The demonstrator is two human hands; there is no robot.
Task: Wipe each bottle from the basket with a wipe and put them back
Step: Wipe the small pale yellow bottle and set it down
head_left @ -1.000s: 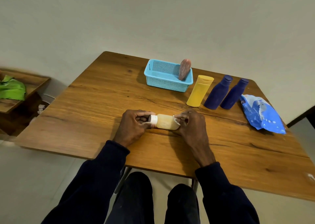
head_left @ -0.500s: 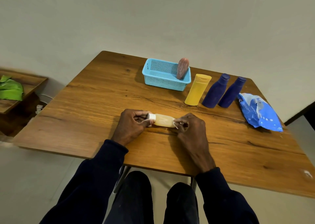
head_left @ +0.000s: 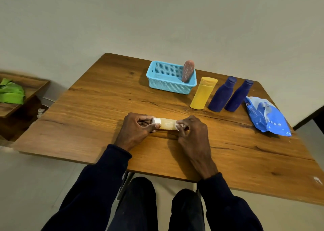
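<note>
A small amber bottle with a white cap lies on its side in the middle of the wooden table. My left hand grips its cap end. My right hand pinches a white wipe against the bottle's other end. At the back stands a light blue basket with a pink bottle leaning in its right corner. A yellow bottle and two dark blue bottles stand in a row to the basket's right.
A blue wipes packet lies near the table's right edge. A low wooden shelf with a green cloth sits to the left of the table. My knees are under the front edge.
Both hands stay on the amber bottle; the right hand with the wipe has shifted slightly along the bottle's end. The other bottles and the basket have not moved.
</note>
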